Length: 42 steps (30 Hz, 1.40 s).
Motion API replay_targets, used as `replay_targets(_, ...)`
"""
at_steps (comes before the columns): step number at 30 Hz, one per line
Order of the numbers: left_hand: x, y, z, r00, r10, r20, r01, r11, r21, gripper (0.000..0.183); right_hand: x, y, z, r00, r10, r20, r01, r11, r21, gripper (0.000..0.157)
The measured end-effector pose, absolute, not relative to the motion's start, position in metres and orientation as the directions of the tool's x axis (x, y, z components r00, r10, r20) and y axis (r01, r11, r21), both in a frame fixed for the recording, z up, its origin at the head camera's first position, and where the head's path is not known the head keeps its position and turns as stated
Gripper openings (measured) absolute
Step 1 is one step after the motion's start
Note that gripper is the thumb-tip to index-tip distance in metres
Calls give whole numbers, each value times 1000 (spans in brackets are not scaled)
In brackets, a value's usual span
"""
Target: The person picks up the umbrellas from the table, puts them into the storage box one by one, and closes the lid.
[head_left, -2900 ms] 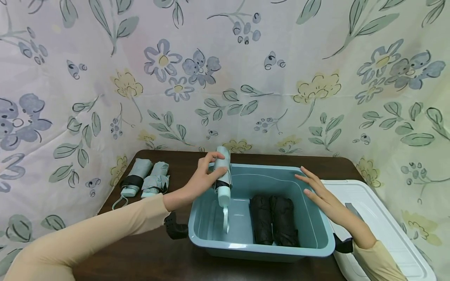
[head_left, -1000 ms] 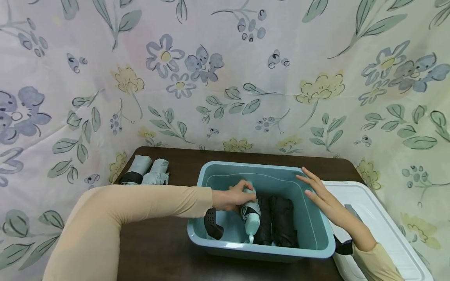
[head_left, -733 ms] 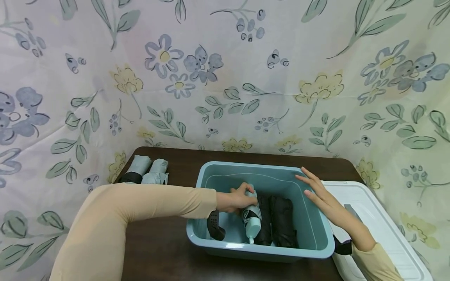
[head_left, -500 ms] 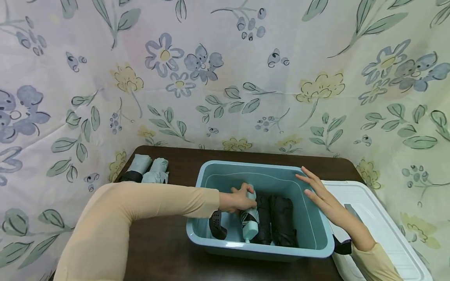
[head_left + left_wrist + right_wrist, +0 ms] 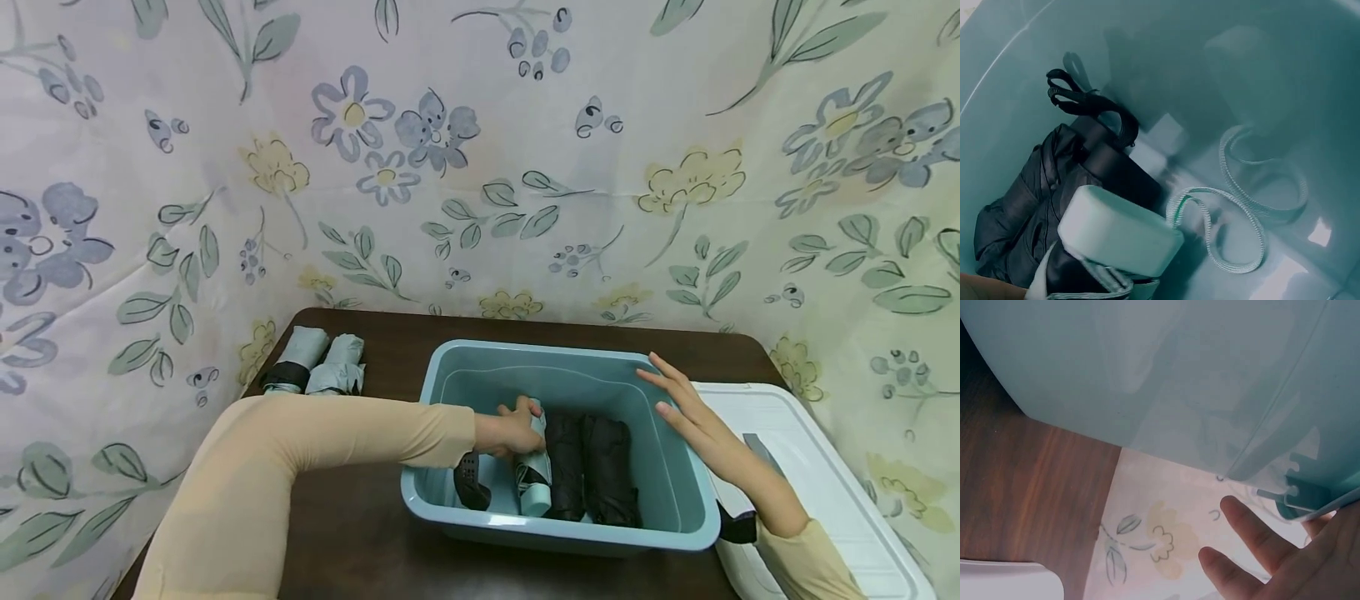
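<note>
My left hand reaches into the blue plastic bin and grips a folded pale blue umbrella. That umbrella lies lengthwise along the left side of two folded black umbrellas on the bin's floor. In the left wrist view, its pale handle end sits beside a black umbrella, and its white wrist loop lies curled on the floor. My right hand is at the bin's right rim with its fingers stretched out; the right wrist view shows the fingers spread there.
Two more folded pale blue umbrellas lie on the dark wooden table to the left, partly behind the left sleeve. A white lid lies right of the bin, under the right forearm. Floral cloth hangs behind.
My left hand has carried the pale blue umbrella from over the bin's left rim down and right, and it now lies against the black ones. The right hand has stayed at the rim.
</note>
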<state>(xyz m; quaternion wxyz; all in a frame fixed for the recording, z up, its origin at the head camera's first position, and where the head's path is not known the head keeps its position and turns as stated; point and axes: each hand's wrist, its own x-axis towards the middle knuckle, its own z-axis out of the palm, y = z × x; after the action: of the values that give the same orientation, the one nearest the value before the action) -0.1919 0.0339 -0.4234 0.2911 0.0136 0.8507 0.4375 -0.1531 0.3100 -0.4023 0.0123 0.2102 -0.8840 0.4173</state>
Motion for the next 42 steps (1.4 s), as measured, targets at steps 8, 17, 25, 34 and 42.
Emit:
replay_targets(8, -192, 35, -420, -822, 312, -477, -214, 607, 765, 42, -153, 311, -401, -912, -360, 198, -382, 564, -732, 48)
replay_targets(17, -189, 29, -410, -770, 365, -524, -173, 670, 722, 42, -153, 309, -403, -908, -366, 202, -390, 565, -727, 48)
replay_targets(25, -187, 27, -390, -688, 459, -563, -152, 667, 730, 54, -153, 310, -402, -909, -367, 199, -388, 568, -726, 47)
replay_targets(34, -201, 19, -367, -538, 603, -589, -207, 583, 786, 65, -152, 310, -400, -911, -360, 200, -384, 567, -729, 47)
replay_targets(42, -206, 13, -347, -451, 670, -589, -187, 575, 797, 60, -152, 310, -402, -913, -358, 196, -380, 566, -731, 47)
